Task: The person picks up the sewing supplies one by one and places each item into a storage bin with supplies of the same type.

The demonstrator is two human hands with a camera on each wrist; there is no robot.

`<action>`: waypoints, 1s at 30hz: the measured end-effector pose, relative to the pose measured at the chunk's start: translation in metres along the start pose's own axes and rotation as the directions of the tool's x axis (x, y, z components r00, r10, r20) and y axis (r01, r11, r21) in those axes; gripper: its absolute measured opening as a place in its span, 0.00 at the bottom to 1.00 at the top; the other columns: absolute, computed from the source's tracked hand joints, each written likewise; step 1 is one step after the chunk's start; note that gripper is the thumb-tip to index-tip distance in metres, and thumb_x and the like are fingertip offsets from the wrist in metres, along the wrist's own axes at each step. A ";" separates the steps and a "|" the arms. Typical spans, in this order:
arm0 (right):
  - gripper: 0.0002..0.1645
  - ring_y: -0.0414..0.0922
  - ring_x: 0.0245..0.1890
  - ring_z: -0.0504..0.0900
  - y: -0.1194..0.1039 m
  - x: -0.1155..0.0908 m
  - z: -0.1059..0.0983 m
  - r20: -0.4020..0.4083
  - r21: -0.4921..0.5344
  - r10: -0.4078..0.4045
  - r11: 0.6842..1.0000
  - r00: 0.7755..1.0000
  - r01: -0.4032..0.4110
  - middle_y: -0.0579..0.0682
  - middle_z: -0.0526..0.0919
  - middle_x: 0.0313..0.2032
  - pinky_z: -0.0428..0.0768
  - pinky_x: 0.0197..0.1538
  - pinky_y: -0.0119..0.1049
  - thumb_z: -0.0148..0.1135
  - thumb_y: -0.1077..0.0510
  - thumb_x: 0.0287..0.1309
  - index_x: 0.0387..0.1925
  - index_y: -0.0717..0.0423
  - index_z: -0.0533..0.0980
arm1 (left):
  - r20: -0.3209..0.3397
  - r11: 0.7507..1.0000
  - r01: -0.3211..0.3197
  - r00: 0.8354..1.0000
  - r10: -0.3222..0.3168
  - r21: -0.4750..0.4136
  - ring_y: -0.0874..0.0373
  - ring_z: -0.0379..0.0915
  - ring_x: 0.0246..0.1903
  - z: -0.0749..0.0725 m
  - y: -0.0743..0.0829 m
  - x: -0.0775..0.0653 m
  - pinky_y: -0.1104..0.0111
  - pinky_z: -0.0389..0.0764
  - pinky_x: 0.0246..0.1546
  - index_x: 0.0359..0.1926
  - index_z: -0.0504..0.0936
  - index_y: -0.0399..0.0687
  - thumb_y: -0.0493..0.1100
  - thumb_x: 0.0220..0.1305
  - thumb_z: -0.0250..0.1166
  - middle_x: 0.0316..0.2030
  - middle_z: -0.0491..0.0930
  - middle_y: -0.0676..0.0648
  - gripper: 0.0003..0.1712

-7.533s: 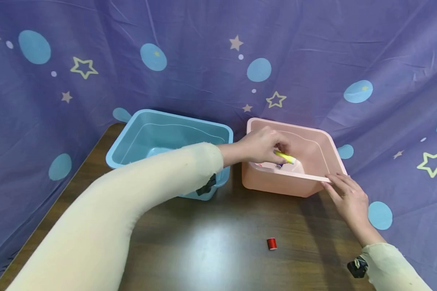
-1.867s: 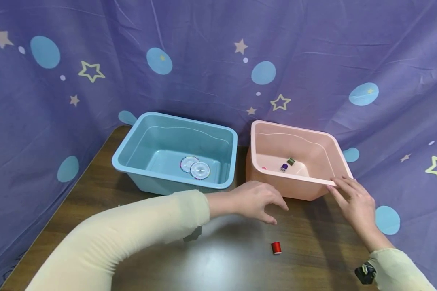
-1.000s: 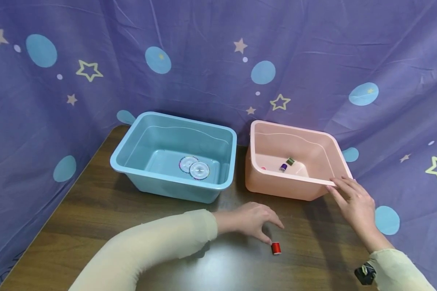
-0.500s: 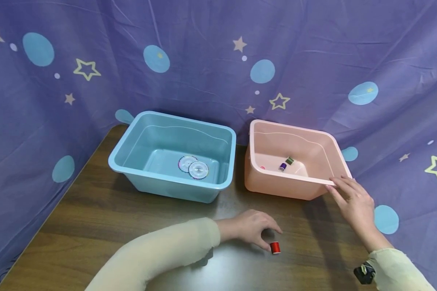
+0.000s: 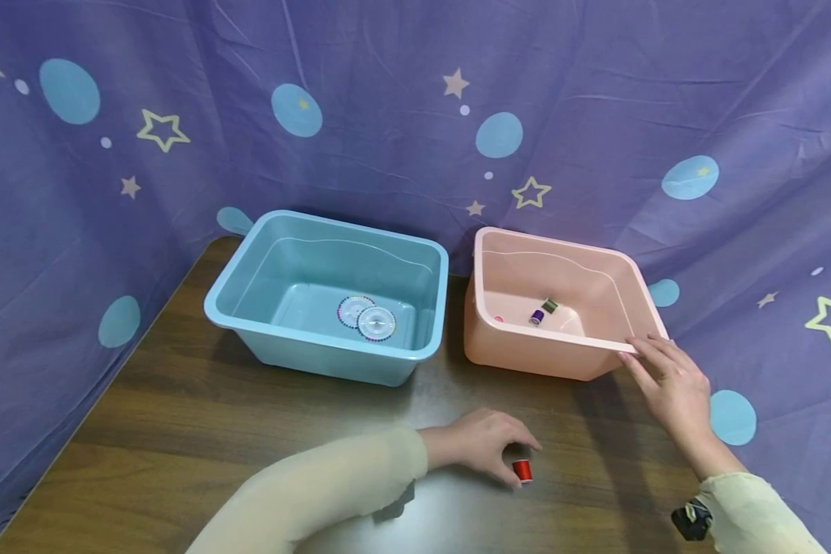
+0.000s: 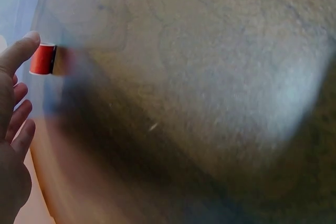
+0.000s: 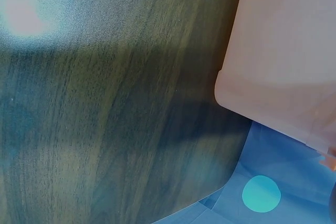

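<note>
A red thread spool [image 5: 522,470] stands on the wooden table. My left hand [image 5: 488,442] curves loosely about it, thumb at the spool's near side and index finger apart from it. In the left wrist view, a fingertip of the left hand [image 6: 18,53] overlaps the edge of the red spool [image 6: 43,59]. My right hand [image 5: 675,388] rests its fingertips on the front right rim of the pink bin [image 5: 526,365]. Inside that bin lie a purple thread spool [image 5: 536,316], a green thread spool [image 5: 550,305] and a small pink item [image 5: 499,318], partly hidden by the front wall.
Left of the pink bin stands a blue bin [image 5: 318,358], holding two overlapping pin wheels [image 5: 376,324]. Both bins are at the back of the table [image 5: 201,431], against a purple patterned curtain [image 5: 388,46].
Earlier, my left hand held a yellow and white item over the pink bin. It has since come away without it and moved down to the red spool. My right hand stays on the rim.
</note>
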State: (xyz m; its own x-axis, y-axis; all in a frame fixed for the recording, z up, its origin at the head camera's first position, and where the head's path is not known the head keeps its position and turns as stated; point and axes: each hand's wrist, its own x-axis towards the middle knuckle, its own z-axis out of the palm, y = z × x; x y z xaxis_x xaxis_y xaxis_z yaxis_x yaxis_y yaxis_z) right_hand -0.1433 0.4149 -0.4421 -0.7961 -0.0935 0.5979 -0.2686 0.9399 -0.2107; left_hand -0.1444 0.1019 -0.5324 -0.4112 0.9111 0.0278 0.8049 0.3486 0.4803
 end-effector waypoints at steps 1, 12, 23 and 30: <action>0.22 0.70 0.61 0.82 0.000 0.000 0.000 0.001 -0.001 0.001 1.000 1.000 -0.001 0.64 0.88 0.55 0.76 0.59 0.71 0.82 0.61 0.53 0.52 0.54 0.88 | 0.001 1.000 0.003 1.000 -0.003 0.001 0.74 0.76 0.60 0.001 0.001 0.001 0.77 0.73 0.59 0.67 0.84 0.66 0.65 0.61 0.78 0.62 0.82 0.65 0.34; 0.23 0.67 0.59 0.83 0.001 0.001 0.000 -0.023 0.008 -0.014 1.000 1.000 0.014 0.63 0.89 0.53 0.76 0.66 0.63 0.82 0.61 0.51 0.52 0.54 0.89 | -0.017 0.998 0.061 0.998 -0.061 0.006 0.73 0.76 0.58 0.014 0.005 0.003 0.76 0.75 0.59 0.65 0.85 0.66 0.67 0.61 0.77 0.60 0.83 0.66 0.33; 0.24 0.67 0.59 0.83 0.001 0.001 0.002 -0.035 0.008 -0.029 1.000 0.999 0.029 0.63 0.89 0.52 0.76 0.66 0.63 0.83 0.62 0.50 0.51 0.54 0.89 | -0.066 0.998 0.051 0.997 -0.048 0.036 0.73 0.79 0.53 0.020 0.003 0.002 0.78 0.76 0.54 0.57 0.90 0.65 0.62 0.62 0.79 0.53 0.86 0.66 0.24; 0.23 0.68 0.59 0.83 0.002 0.000 0.002 -0.029 0.005 -0.021 1.000 0.999 0.021 0.62 0.89 0.52 0.77 0.60 0.68 0.82 0.61 0.51 0.51 0.54 0.89 | -0.035 0.998 0.061 0.998 -0.061 0.011 0.72 0.79 0.55 0.018 0.002 0.001 0.75 0.76 0.59 0.57 0.90 0.65 0.56 0.66 0.77 0.54 0.86 0.65 0.19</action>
State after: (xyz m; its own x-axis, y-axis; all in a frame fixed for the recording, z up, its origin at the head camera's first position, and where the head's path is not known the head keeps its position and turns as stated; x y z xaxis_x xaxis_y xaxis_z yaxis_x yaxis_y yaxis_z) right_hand -0.1448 0.4160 -0.4436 -0.7744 -0.1032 0.6242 -0.2879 0.9361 -0.2024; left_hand -0.1352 0.1079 -0.5471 -0.4739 0.8801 0.0289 0.7831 0.4062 0.4710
